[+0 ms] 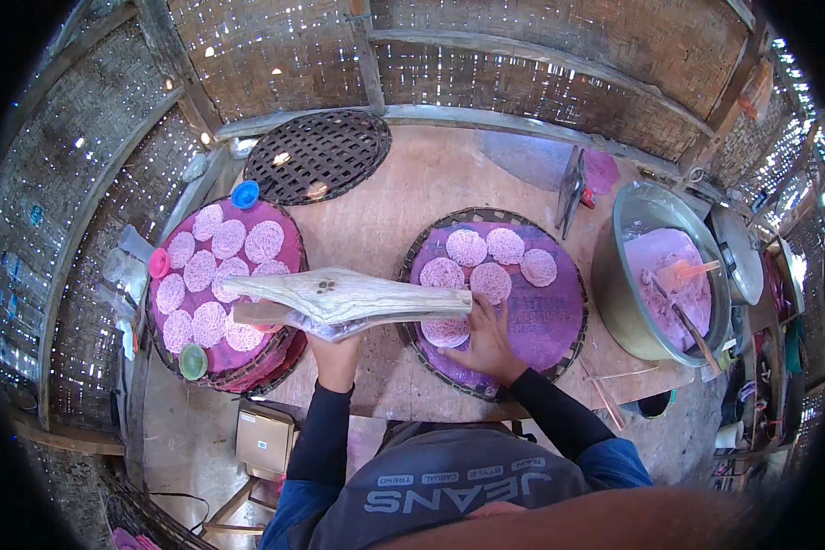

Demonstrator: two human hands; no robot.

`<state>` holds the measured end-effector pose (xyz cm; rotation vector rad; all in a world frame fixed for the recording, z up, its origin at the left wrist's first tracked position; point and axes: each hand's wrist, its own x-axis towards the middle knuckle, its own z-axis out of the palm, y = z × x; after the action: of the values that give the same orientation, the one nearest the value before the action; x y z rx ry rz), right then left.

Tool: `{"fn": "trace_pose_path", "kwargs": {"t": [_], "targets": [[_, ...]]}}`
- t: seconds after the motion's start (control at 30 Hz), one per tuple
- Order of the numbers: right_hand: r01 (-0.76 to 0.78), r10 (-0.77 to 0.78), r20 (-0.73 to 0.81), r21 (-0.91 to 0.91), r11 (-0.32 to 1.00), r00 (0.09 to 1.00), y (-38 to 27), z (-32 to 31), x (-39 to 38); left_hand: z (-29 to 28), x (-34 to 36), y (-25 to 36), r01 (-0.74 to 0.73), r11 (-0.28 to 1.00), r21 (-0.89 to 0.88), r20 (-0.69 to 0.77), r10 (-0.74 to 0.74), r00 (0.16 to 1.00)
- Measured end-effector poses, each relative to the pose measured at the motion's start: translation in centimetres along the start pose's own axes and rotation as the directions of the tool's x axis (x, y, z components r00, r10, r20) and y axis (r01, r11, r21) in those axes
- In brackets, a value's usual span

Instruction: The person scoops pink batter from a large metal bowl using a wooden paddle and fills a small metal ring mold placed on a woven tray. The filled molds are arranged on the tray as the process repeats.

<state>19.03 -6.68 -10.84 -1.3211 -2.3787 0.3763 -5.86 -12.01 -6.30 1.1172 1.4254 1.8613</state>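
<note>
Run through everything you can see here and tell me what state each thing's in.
Wooden tool: held above the trays by the left hand
Right hand: thumb and fingers apart, beside the tool's end
Middle tray: partly covered with pink discs
Left tray: more fully covered with discs
Big pot: uncovered, holding pink mixture
Long utensil: slanting out of the pot
Lattice tray: lying flat

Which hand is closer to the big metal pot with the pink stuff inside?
Right. The right hand is over the round tray just left of the pot; the left hand is farther left, beneath the wooden tool.
</note>
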Motion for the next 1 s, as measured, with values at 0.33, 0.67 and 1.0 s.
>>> {"fn": "trace_pose_path", "kwargs": {"t": [0.33,0.67,1.0], "targets": [[-0.043,0.044,-0.019,0.04,0.998,0.999,-0.5,-0.2,-0.4,1.1,0.3,0.9,0.018,0.998,-0.054,0.033,-0.016,0.999],[-0.246,0.259,-0.176,0.089,0.965,0.95,2.8,-3.5,-5.1,1.8,0.9,-0.5,0.041,0.999,0.001,0.037,-0.041,0.998],[-0.241,0.247,-0.248,0.054,0.969,0.937,1.6,-5.1,-4.7,5.1,0.1,-1.5,-0.246,0.944,0.219,0.136,0.221,0.966]]}}
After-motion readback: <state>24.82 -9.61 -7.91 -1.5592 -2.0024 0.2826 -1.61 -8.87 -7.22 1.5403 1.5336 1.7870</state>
